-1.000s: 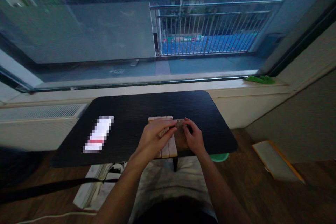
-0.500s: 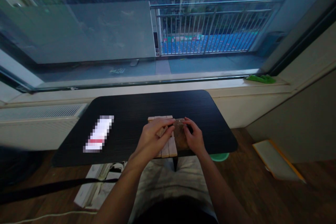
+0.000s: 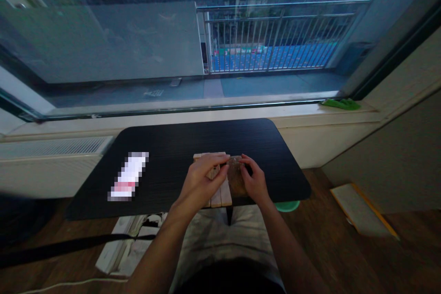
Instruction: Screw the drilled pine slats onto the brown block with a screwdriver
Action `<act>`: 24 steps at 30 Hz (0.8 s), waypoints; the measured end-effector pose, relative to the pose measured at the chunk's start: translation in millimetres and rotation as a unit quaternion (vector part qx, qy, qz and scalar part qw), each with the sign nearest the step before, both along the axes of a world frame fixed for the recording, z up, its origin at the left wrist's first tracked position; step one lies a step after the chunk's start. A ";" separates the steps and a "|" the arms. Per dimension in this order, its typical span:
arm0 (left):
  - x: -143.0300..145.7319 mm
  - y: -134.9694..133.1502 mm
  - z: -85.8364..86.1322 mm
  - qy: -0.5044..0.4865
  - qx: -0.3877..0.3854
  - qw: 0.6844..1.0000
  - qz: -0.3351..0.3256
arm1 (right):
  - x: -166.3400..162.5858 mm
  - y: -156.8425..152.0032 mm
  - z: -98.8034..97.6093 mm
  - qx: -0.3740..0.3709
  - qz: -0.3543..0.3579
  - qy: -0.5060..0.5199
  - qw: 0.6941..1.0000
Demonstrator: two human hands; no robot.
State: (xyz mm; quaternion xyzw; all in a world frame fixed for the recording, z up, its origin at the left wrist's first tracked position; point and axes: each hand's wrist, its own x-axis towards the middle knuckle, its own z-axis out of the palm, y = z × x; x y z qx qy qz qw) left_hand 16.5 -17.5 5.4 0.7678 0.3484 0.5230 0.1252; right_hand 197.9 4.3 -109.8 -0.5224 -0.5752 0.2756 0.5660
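Note:
A light wooden piece made of slats [image 3: 221,196] lies near the front edge of the black table [image 3: 172,147]. Right beside it is a flat brown piece [image 3: 237,184] with a rough-looking surface. My left hand [image 3: 203,178] reaches over the slats, its thumb and fingers closed in a pinch near the brown piece's far left corner. Opposite it, my right hand [image 3: 255,180] pinches at the far right side of that piece. Something small and shiny shows between the fingertips, too small to name. My left hand hides part of the slats.
A pixelated phone-shaped bright item [image 3: 129,175] lies on the table's left side. Behind the table runs a windowsill with a green item [image 3: 342,104] on it. A green basin [image 3: 287,206] shows below the table's right edge, and a white box [image 3: 117,243] stands at lower left.
The view has shifted very slightly. Both hands keep nearly the same pose, and the wooden and brown pieces stay in place.

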 end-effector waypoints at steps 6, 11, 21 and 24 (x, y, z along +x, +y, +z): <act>-0.4 2.2 -0.5 0.000 0.028 1.000 0.005 | 0.8 0.7 -0.6 0.008 0.008 -0.011 1.000; -1.2 1.8 0.7 -0.007 0.014 1.000 0.006 | 0.9 0.8 0.6 0.010 0.016 -0.034 0.999; -3.6 -1.0 4.0 0.011 -0.043 0.999 0.023 | 3.0 1.9 -1.3 -0.025 0.048 -0.065 0.996; -3.6 -1.1 3.6 0.010 -0.040 0.999 0.024 | 3.4 2.2 0.2 -0.023 0.054 -0.067 0.996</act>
